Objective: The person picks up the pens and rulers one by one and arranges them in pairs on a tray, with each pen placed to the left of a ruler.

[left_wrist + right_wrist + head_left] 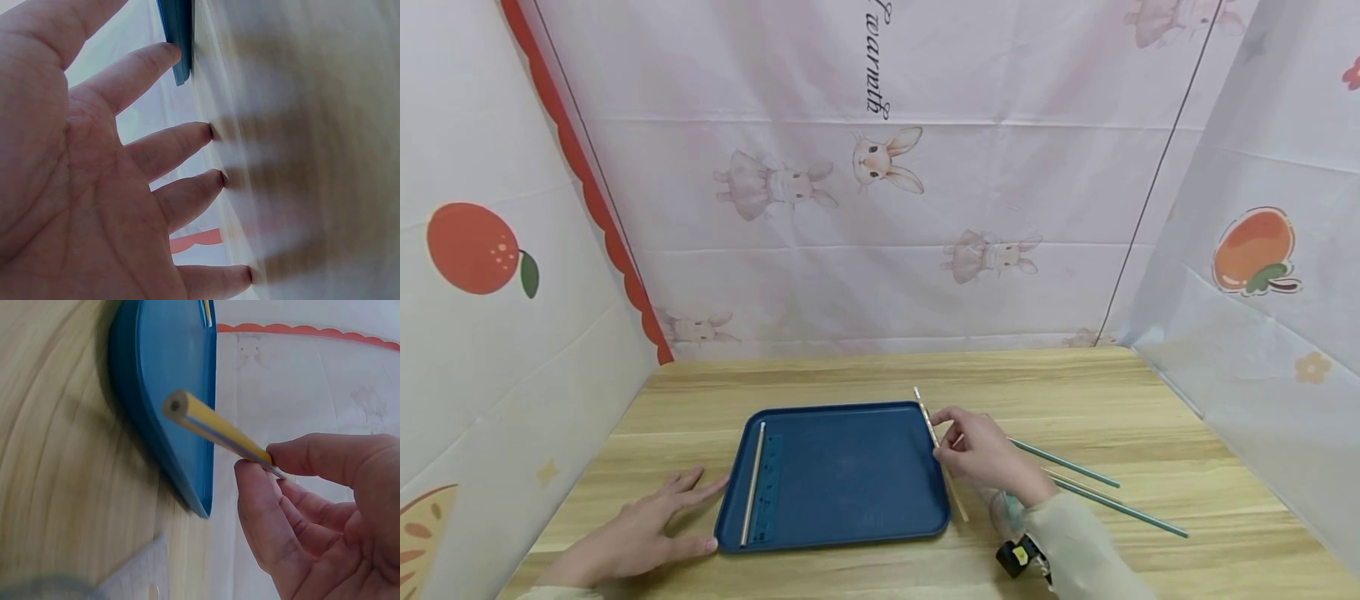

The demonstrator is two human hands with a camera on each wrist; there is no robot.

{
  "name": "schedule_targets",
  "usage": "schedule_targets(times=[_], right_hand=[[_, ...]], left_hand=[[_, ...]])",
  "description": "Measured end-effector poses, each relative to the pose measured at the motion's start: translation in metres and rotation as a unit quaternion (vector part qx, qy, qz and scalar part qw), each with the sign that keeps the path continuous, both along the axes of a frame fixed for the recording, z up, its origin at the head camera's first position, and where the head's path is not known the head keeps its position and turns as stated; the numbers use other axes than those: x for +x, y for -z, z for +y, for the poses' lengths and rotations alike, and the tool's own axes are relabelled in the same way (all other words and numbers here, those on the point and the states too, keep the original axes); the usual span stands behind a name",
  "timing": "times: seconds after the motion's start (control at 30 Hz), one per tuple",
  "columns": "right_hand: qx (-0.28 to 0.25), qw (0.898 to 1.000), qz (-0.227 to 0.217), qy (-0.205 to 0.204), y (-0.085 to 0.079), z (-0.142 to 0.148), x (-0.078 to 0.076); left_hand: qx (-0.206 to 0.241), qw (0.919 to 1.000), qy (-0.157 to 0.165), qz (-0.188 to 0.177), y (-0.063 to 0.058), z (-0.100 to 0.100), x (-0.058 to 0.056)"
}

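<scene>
My right hand (981, 450) pinches a yellow-and-grey striped pencil (219, 431) between thumb and fingers, above the right rim of a blue tray (857, 479). In the right wrist view, the pencil's flat, unsharpened end faces the camera. Fingers spread, my left hand (647, 529) rests on the table at the tray's left side, its index finger and thumb at the rim. Inside the tray, along the left edge, lies another pencil (752, 487) beside a blue ruler (767, 492).
Right of the tray, partly behind my right arm, lie two teal pencils (1067, 463) (1138, 512) and a light wooden one (1086, 485). A transparent object (1004, 512) sits near my right wrist. Printed cloth walls (880, 292) enclose the wooden table (1022, 379).
</scene>
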State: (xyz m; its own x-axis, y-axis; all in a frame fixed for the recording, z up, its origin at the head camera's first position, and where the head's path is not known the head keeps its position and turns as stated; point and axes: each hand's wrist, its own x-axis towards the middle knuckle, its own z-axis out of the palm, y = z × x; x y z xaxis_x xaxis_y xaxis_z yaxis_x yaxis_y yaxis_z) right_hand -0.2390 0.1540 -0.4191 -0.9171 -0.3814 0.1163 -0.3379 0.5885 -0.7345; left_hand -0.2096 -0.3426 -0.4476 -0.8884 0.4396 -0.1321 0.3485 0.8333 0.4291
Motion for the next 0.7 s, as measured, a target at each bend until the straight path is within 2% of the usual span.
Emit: schedule_targets(times=[0.4, 0.7], right_hand=[[-0.036, 0.998, -0.056, 0.013, -0.002, -0.031, -0.003], [-0.035, 0.997, -0.069, -0.012, -0.001, -0.05, -0.01]], left_hand=[[-0.007, 1.0, 0.002, 0.007, -0.001, 0.001, 0.0], [-0.014, 0.9999, -0.002, 0.007, -0.004, 0.003, 0.001]])
